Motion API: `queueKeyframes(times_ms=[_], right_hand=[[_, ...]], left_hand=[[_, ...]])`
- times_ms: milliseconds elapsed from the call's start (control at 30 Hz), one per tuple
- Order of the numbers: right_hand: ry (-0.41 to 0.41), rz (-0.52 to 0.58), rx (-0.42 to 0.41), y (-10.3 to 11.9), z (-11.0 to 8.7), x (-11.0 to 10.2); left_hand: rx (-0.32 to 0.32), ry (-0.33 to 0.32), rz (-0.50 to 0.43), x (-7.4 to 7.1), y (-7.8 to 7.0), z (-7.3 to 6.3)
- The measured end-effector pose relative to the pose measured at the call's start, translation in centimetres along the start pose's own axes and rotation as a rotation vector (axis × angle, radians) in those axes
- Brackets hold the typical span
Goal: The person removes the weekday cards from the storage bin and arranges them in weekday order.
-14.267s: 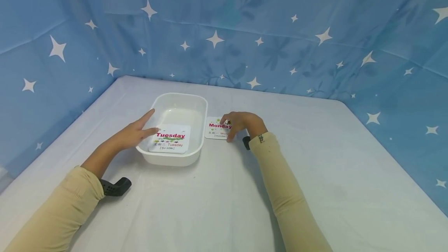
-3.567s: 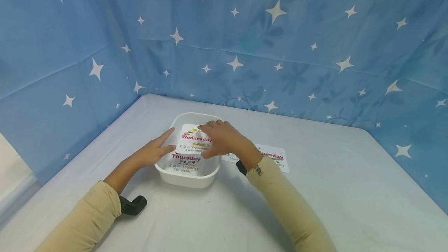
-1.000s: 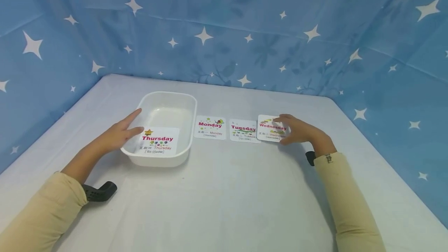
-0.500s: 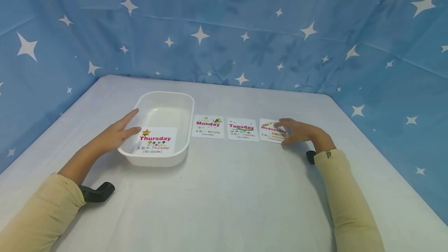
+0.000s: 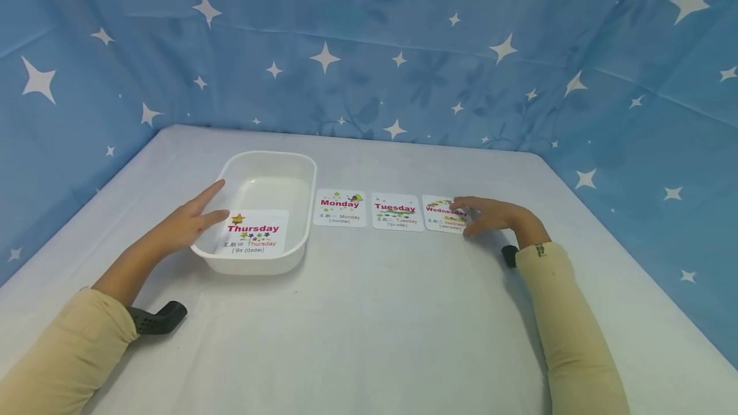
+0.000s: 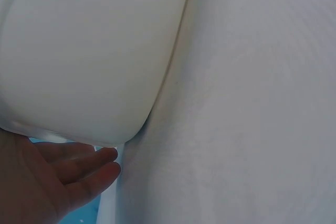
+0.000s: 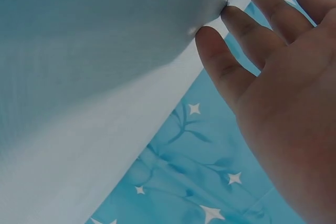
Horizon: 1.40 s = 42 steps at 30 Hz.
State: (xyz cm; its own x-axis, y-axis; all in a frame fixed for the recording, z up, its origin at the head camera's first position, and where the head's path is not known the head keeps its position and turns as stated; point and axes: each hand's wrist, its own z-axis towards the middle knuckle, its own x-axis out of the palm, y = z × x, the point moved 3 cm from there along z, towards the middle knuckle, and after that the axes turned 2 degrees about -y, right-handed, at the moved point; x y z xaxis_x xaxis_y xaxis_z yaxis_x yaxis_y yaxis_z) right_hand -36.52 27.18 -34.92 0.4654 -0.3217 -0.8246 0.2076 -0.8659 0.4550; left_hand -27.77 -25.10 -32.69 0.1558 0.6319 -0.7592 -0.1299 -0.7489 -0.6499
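In the head view my left hand (image 5: 184, 223) is at the left rim of a white plastic tray (image 5: 254, 268), thumb over the rim. The left wrist view shows the fingers (image 6: 84, 190) outside the tray's wall. Inside lies a Thursday card (image 5: 254, 232) with a yellow star. My right hand (image 5: 496, 215) holds the right side of a Wednesday card (image 5: 442, 215) on the table, index finger over it, thumb at its near edge; its right edge is hidden. Left of it lie a Tuesday card (image 5: 396, 212) and a Monday card (image 5: 339, 208), in a row.
A white cloth covers the table (image 5: 369, 325). Behind and at both sides hangs a blue curtain (image 5: 369, 31) with white stars. Each wrist wears a black camera mount, such as the left mount (image 5: 161, 320). The Monday card lies close to the tray's right wall.
Over the whole span, Monday, Tuesday and Wednesday cards were set in a row, Wednesday last. In the last half second the Wednesday card straightened beside Tuesday; my left hand stayed at the tray.
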Motion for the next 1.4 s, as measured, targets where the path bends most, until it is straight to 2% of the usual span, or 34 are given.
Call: queueKeyframes(times_ms=[233,467,600,733,833,900,967,1200,1300,1400], right_hand=[[-0.026,0.006,-0.020,1.0,0.5,-0.2],[-0.080,-0.105,0.044,2.5,1.4,0.1],[-0.098,-0.115,0.056,3.0,2.1,0.2],[-0.127,-0.106,0.031,3.5,2.6,0.4],[-0.171,-0.110,-0.026,5.0,2.8,0.8],[-0.196,-0.118,-0.071,7.1,3.1,1.1],[-0.207,-0.136,-0.114,10.1,3.8,1.4],[-0.250,-0.282,-0.278,23.5,6.9,3.2],[-0.197,-0.350,-0.334,28.5,7.9,5.3],[-0.097,-0.441,-0.353,31.8,8.8,7.9]], left_hand=[[-0.012,-0.019,0.013,-0.5,-0.2,-0.2],[-0.015,-0.032,0.031,-0.7,-0.2,-0.2],[-0.020,-0.042,0.049,-1.0,-0.3,-0.2],[-0.029,-0.046,0.056,-1.2,-0.2,-0.3],[-0.032,-0.038,0.051,-0.9,-0.1,-0.6],[-0.029,-0.034,0.043,-0.6,0.0,-0.7],[-0.019,-0.034,0.030,-0.3,0.0,-0.6],[-0.016,-0.038,0.019,0.2,-0.1,-0.5],[-0.004,-0.046,0.028,0.2,-0.3,-0.5],[0.006,-0.055,0.039,0.1,-0.5,-0.5]])
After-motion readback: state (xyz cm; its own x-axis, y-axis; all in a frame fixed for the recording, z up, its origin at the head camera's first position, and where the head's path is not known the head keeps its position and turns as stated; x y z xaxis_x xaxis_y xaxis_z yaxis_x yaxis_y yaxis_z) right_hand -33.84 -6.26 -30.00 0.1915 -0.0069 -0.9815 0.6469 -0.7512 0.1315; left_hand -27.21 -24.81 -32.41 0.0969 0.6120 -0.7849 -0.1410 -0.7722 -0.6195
